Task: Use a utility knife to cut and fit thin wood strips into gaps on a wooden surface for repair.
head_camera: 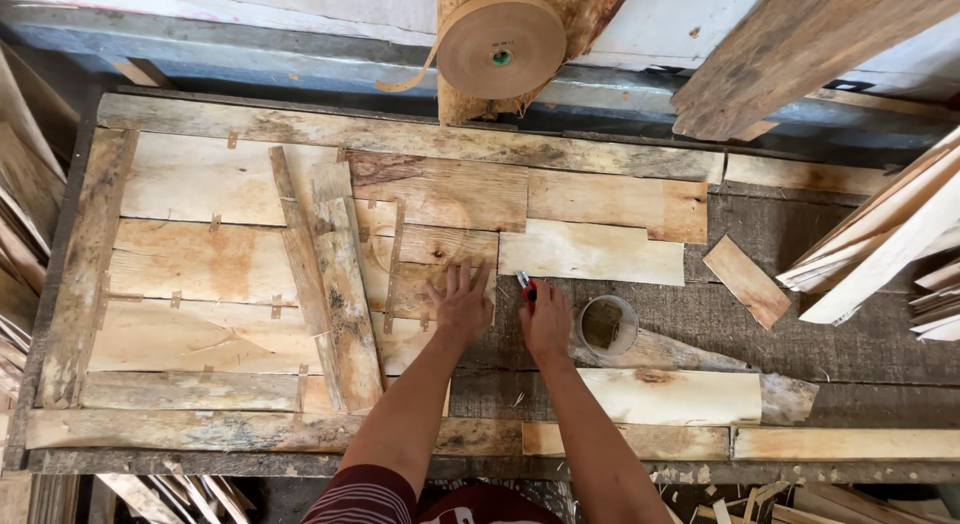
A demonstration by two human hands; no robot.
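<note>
We are fitting pale thin wood veneer sheets (200,274) together on the table (860,344). Our left hand (462,306) lies spread flat, pressing a small veneer piece (440,259). Just right, our right hand (547,322) grips a red-handled cutter (526,287), beside a small round tub (606,326). Trimming probably needs firm pressing.

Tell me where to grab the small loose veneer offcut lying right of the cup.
Grip the veneer offcut across its narrow width near the lower right end, coming from the right. It lies flat, slanted and alone on the table, its long edges free, probably thin enough to need lifting an edge first.
</note>
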